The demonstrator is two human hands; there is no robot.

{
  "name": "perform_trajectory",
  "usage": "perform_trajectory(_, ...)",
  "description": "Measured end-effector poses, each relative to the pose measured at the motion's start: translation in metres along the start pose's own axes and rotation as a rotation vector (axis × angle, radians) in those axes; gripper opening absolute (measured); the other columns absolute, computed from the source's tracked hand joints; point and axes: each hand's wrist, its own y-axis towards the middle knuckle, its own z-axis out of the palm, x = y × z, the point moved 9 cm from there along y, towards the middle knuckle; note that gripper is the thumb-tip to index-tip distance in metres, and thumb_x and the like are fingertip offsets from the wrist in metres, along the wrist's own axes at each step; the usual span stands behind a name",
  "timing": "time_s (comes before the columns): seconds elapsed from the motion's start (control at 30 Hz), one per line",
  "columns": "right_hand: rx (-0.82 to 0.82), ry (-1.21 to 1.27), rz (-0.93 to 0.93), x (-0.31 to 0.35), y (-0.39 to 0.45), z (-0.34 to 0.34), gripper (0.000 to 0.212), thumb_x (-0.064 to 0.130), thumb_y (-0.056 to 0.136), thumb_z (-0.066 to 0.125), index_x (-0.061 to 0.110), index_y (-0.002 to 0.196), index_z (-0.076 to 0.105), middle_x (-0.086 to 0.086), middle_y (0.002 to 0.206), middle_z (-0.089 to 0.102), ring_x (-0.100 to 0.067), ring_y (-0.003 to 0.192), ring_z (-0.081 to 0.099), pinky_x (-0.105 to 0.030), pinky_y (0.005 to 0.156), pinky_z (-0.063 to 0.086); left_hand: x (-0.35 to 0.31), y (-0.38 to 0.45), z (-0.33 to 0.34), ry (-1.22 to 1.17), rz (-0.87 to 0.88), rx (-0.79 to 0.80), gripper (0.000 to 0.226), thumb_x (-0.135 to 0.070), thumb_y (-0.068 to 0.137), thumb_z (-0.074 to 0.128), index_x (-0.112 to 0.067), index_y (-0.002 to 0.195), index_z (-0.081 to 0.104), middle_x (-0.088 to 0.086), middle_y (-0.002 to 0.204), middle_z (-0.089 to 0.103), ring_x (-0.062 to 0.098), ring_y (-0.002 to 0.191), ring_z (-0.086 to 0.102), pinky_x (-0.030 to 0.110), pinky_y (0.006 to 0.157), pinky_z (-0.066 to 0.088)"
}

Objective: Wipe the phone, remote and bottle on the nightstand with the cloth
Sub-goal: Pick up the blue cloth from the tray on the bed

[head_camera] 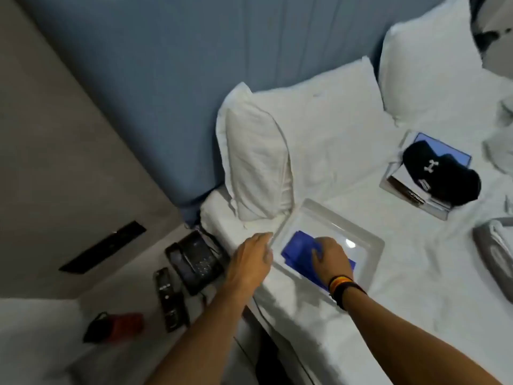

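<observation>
Cloth reached for in the tray on the bed

The blue cloth (298,252) is covered by the right hand (329,259), its grip apparently closing; the tray (369,254) rim is held by the left hand (249,262). The phone (194,261), remote (169,298) and bottle (116,326) are left of the tray.

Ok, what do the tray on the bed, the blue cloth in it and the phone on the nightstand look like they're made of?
The tray looks like clear glossy plastic: the sheet shows through its rim and a bright glare spot sits on its floor. The blue cloth seems soft fabric, matte and lying in flat folds under the right hand. The phone looks like black hard plastic with a slight sheen, though blur leaves that open.
</observation>
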Motion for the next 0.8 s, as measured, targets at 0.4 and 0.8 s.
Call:
perform_trajectory(0.4, -0.028, -0.181, 0.044, -0.086, 0.030, 0.041, 0.040, 0.024, 0.086, 0.067, 0.018, 0.125, 0.061, -0.007, 0.106, 0.065, -0.028, 0.088, 0.061, -0.041, 0.091, 0.049, -0.020, 0.082, 0.147, 0.374, -0.182, 0.077, 0.023, -0.012, 0.108, 0.053, -0.005, 0.129, 0.051, 0.014, 0.128, 0.061, 0.030, 0.118, 0.061, 0.040, 0.100, 0.054)
perform_trajectory(0.8, 0.068, 0.571, -0.079, 0.051, -0.010, 0.012, 0.020, 0.006, 0.091, 0.057, 0.025, 0.087, 0.061, 0.010, 0.077, 0.066, -0.003, 0.065, 0.058, -0.030, 0.063, 0.047, 0.058, 0.027, 0.019, -0.695, -0.415, -0.198, 0.024, -0.030, 0.077, 0.079, -0.014, 0.078, 0.062, 0.010, 0.098, 0.071, 0.030, 0.090, 0.069, 0.038, 0.077, 0.059)
